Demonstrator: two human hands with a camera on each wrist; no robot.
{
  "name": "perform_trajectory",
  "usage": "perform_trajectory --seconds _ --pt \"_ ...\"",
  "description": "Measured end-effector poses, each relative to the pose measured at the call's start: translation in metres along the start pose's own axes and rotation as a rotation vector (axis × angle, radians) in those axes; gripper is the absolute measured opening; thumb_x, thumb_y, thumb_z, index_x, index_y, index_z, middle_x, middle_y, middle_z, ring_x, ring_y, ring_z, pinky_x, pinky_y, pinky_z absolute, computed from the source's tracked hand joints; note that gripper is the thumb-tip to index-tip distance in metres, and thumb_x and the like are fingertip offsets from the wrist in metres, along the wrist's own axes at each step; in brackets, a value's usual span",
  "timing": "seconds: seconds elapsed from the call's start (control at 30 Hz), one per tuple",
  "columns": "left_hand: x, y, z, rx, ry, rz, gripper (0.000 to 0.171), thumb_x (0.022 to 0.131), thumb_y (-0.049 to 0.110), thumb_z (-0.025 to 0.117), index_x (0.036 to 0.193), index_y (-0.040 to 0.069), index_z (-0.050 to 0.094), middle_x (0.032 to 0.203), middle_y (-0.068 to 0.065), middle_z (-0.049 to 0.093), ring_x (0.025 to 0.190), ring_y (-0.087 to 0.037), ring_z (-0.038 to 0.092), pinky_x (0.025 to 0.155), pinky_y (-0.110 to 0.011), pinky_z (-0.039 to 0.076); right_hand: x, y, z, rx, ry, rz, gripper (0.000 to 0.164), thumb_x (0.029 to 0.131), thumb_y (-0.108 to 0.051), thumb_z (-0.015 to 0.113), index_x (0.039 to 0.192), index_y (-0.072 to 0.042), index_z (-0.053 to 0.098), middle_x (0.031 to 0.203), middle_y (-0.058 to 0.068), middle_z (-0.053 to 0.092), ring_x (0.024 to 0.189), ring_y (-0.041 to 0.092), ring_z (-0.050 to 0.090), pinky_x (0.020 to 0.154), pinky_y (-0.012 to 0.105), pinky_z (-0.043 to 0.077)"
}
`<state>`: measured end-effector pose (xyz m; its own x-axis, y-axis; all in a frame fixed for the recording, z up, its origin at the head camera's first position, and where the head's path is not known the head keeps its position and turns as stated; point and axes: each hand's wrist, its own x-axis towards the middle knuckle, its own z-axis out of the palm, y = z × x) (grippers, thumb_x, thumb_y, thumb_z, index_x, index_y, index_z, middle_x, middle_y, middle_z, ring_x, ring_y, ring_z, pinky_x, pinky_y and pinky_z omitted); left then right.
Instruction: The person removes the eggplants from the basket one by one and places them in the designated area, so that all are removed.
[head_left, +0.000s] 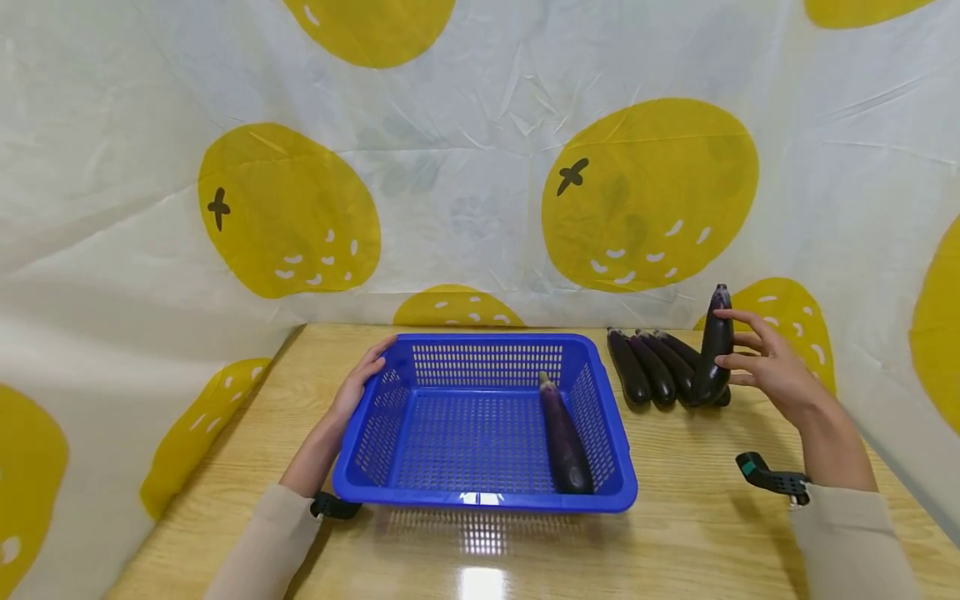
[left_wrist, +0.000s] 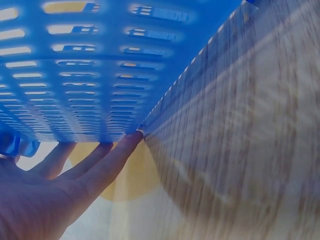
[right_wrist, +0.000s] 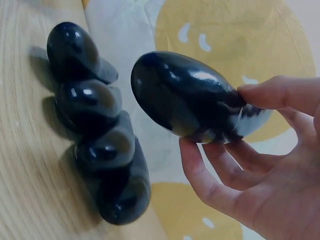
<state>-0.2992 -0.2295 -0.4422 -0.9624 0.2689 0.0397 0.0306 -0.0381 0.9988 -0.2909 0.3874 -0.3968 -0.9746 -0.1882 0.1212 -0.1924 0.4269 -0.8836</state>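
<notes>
My right hand holds a dark purple eggplant nearly upright between thumb and fingertips, stem end up. In the right wrist view its glossy, rounded blossom end points toward the camera. Several more eggplants lie side by side just left of and behind it, partly hidden by the held one. At the left side of a blue plastic basket, my left hand grips the rim, its fingers lying along the slotted outer wall. Inside, along the basket's right side, lies one eggplant.
The basket stands at the middle of a light wood table. Behind the table and along its sides hangs a white cloth printed with big yellow fruit. A black strap with a camera mount sits on the right wrist.
</notes>
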Motion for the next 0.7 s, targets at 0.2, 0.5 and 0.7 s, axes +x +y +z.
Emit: perform_trajectory --seconds 0.2,0.5,0.7 --pt "0.001 -0.001 0.0 -0.002 0.0 -0.003 0.053 0.114 0.028 0.027 0.166 0.021 0.021 0.172 -0.007 0.018 0.156 -0.03 0.021 0.105 -0.022 0.042 -0.002 0.006 -0.006 -0.039 0.056 -0.027 0.039 0.107 -0.013 0.055 0.145 -0.012 0.05 0.13 -0.02 0.037 0.1 -0.009 0.056 0.079 0.019 0.054" --pt "0.0 -0.001 0.0 -0.015 -0.004 0.002 0.053 0.114 0.028 0.026 0.166 0.02 0.02 0.172 -0.008 0.018 0.155 -0.03 0.022 0.105 -0.022 0.043 -0.005 0.011 -0.009 0.122 0.07 -0.085 0.048 0.102 0.0 0.059 0.148 -0.011 0.049 0.13 -0.015 0.043 0.101 -0.005 0.06 0.077 0.016 0.052" --pt "0.0 0.0 0.0 -0.014 0.002 -0.004 0.053 0.114 0.027 0.027 0.166 0.021 0.021 0.171 -0.008 0.019 0.153 -0.029 0.024 0.103 -0.021 0.045 -0.006 0.015 -0.01 0.323 0.057 -0.078 0.058 0.097 0.009 0.06 0.149 -0.014 0.047 0.131 -0.012 0.042 0.102 -0.002 0.062 0.076 0.017 0.054"
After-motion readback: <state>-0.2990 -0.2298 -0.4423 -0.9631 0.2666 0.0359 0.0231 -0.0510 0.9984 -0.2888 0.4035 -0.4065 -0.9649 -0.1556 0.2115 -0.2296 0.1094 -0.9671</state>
